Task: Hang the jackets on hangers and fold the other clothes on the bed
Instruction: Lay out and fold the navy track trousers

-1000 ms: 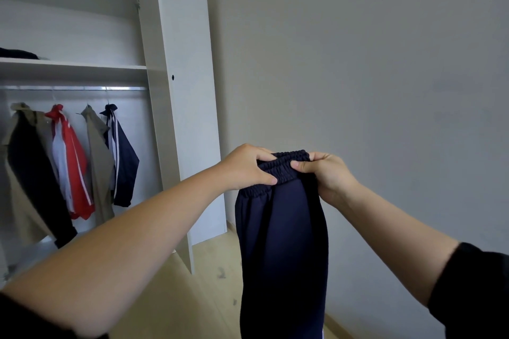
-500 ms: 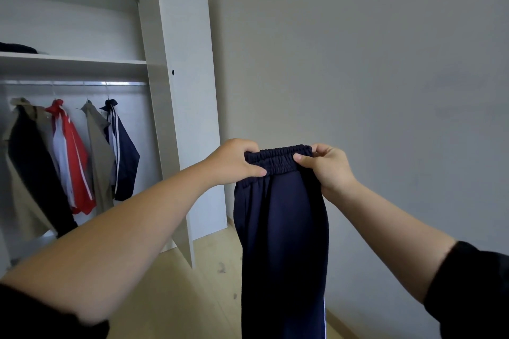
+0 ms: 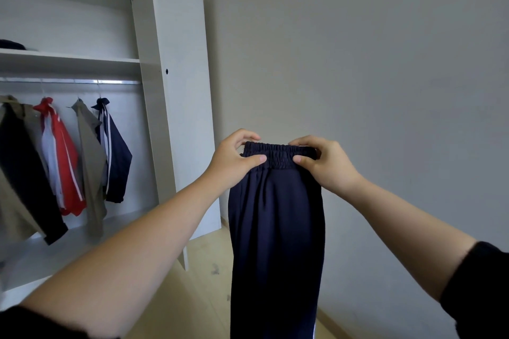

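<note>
Two hands, left hand (image 3: 234, 162) and right hand (image 3: 325, 165), pinch the waistband of navy trousers (image 3: 275, 242), letting them hang straight for folding.

Your navy blue elastic-waisted cloth trousers (image 3: 275, 228) are plain all over, save a thin white stripe (image 3: 314, 331) low on the right seam. In the white flat-panelled wardrobe (image 3: 176, 91) you see a red track jacket (image 3: 66, 162) with white stripes, a plain olive cloth jacket (image 3: 89, 162), a navy track jacket (image 3: 118, 162) with two white stripes, and a black coat (image 3: 19, 168) against beige cloth. Your black cloth sleeve (image 3: 479, 292) is plain; the painted wall (image 3: 358, 63) is pale grey, the wooden floor (image 3: 176, 305) light yellowish.
</note>
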Demonstrator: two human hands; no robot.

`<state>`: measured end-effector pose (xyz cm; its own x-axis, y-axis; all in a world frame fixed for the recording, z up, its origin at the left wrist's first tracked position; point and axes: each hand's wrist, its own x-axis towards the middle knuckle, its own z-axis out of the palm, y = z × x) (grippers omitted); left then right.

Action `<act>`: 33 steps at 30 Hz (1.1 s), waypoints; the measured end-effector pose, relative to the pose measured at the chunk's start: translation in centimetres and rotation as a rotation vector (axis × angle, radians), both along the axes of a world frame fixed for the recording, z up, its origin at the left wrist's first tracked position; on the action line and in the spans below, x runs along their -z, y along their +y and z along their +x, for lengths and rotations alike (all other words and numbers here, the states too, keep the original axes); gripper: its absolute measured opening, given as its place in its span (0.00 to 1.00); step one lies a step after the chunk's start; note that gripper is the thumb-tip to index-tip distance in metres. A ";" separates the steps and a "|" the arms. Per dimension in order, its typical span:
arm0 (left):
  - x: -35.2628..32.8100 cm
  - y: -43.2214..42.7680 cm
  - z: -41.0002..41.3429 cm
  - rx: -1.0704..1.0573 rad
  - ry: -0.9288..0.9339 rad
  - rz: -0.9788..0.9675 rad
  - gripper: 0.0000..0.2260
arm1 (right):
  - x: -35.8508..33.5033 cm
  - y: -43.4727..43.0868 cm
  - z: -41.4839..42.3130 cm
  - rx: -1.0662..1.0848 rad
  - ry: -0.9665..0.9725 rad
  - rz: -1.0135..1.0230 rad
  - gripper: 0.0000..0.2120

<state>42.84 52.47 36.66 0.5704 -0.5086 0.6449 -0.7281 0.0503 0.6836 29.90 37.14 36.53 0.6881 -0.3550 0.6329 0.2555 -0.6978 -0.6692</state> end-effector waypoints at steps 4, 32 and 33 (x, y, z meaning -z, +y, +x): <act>-0.3 -0.1 -0.4 -0.010 -0.066 0.022 0.10 | -0.1 -0.5 -0.7 -0.024 0.034 -0.033 0.14; 2.8 0.3 -0.9 0.193 0.345 0.041 0.06 | -1.3 1.1 -0.8 -0.011 0.124 -0.167 0.02; 2.8 0.3 -0.8 0.193 0.328 0.069 0.06 | -1.3 1.3 -0.8 -0.021 0.136 -0.141 0.04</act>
